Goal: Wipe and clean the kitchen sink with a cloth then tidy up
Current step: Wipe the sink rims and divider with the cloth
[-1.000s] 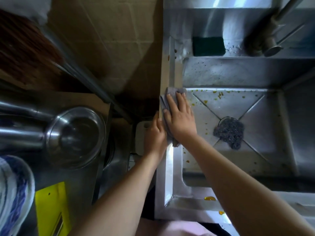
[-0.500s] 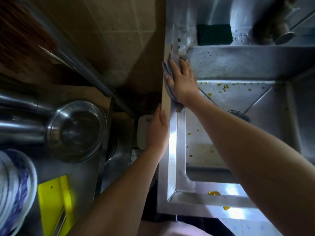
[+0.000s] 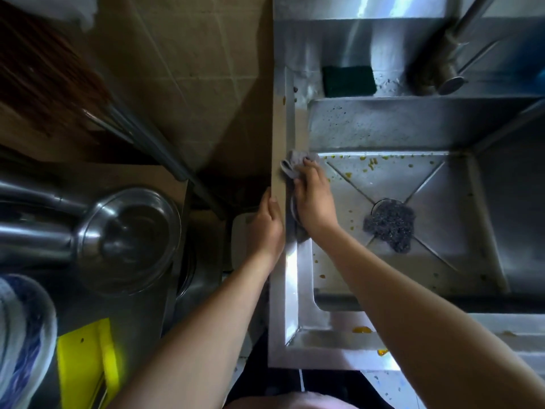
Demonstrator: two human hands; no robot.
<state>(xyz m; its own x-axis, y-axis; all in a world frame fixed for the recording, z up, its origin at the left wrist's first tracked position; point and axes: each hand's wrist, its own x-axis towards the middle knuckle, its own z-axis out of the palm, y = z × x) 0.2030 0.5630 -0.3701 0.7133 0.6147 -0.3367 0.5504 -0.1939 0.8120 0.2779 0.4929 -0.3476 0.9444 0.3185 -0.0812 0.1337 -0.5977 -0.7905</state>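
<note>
Steel bowl is sitting on the worktop at left. Left grip is resting against the sink at its outer left edge, fingers straight, holding nothing. Right grip is pressing the grey cloth onto the left rim, fingers curled over it. Steel scourer is lying over the drain; yellow specks are dotting the basin floor.
</note>
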